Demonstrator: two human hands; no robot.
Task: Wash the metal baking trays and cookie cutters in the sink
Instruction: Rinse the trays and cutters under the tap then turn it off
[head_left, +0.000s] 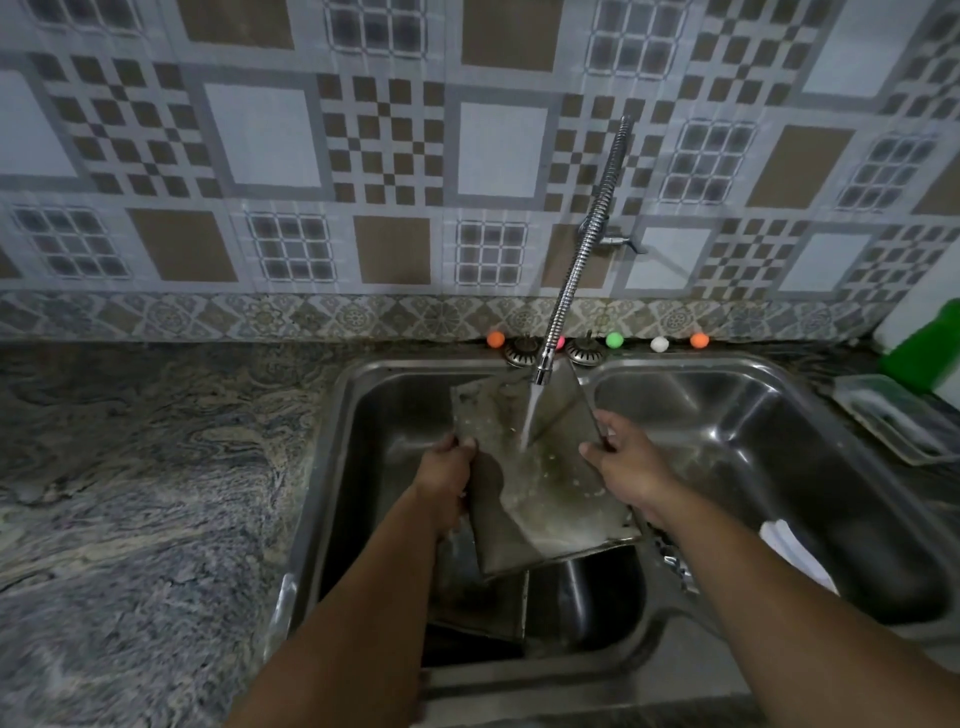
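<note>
Grip: left hand (445, 470) and right hand (626, 462) are clasping opposite edges of the flat grey metal baking tray (535, 478).
Risk: stream from the flexible chrome spring faucet (582, 249) is hitting it; wet metal could be slipping into the left steel sink basin (384, 415).

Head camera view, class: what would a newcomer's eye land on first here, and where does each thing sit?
First, the metal baking tray, tilted over the left basin of the steel double sink, gripped at its side edges by the left hand and right hand. Water from the flexible tap strikes its upper part. Behind, the patterned wall tiles and a row of small coloured balls along the sink's back edge stand out.
</note>
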